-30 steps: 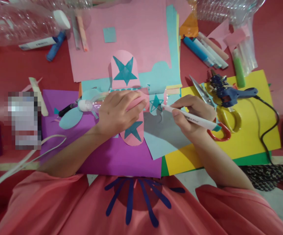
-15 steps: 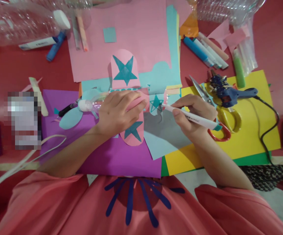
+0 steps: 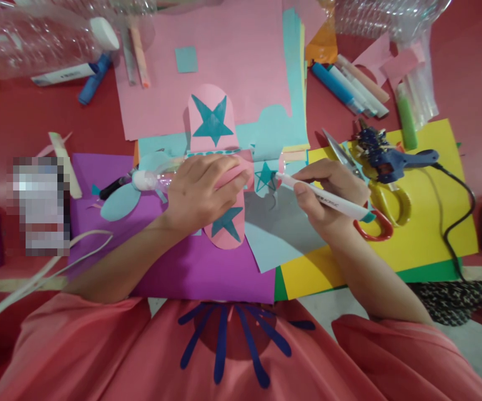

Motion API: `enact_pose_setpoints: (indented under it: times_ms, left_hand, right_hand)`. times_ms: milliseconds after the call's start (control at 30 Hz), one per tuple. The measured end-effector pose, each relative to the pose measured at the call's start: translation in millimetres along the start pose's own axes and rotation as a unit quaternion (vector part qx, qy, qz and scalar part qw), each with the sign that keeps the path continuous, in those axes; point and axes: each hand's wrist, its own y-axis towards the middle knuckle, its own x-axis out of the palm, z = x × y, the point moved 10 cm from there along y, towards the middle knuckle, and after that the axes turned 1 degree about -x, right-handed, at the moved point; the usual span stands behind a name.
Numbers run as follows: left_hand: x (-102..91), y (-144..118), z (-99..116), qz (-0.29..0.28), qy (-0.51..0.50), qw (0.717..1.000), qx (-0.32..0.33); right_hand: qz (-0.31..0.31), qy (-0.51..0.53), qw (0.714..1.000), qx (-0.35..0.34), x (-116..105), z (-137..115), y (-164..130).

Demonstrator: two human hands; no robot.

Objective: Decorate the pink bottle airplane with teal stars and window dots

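Note:
My left hand (image 3: 207,192) is wrapped over a small plastic bottle covered in pink paper, its white cap (image 3: 139,180) pointing left. From the bottle spread two rounded pink paper wings, the upper wing (image 3: 197,111) and the lower wing (image 3: 235,236), each bearing a teal star. On a light-blue paper flap (image 3: 261,189) at the bottle's right end is a smaller teal star (image 3: 265,176), partly coloured in. My right hand (image 3: 330,192) grips a white marker (image 3: 328,201) with a teal end, its tip at that star's right side.
Right of my right hand lie scissors (image 3: 400,206) and a blue glue gun (image 3: 385,159) with a black cord, on yellow paper (image 3: 428,223). Several markers (image 3: 349,92) lie at upper right. Large clear bottles (image 3: 36,44) stand along the back, and a blurred phone-like object (image 3: 43,206) lies left.
The marker has shifted very slightly at the small star, its tip now a touch higher. My left hand and the paper-covered bottle stay in place.

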Motion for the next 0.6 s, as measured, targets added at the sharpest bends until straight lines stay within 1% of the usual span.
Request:
enact_pose_setpoints:
  times_ms: [167,233,433,500,600]
  left_hand:
    - [0.9,-0.8,-0.4,-0.006,-0.001,1.000,0.000]
    - [-1.1,0.0,1.3,0.003,0.004,1.000,0.007]
    - [-17.4,2.8,16.5,0.086,0.073,0.991,0.067]
    - [-17.2,3.0,16.0,0.085,0.077,0.991,0.064]
    - [-10.9,2.0,11.6,0.054,0.069,0.995,0.050]
  right_hand:
    - [-0.002,0.007,1.000,-0.013,0.1,-1.7,0.5]
    - [0.000,0.012,1.000,-0.014,-0.3,-1.9,0.5]
    - [0.005,0.015,1.000,-0.015,-1.2,-1.5,0.3]
    - [0.006,0.018,1.000,-0.014,-1.6,-1.4,0.4]
    - [0.001,0.015,1.000,-0.013,-1.1,-1.5,0.2]
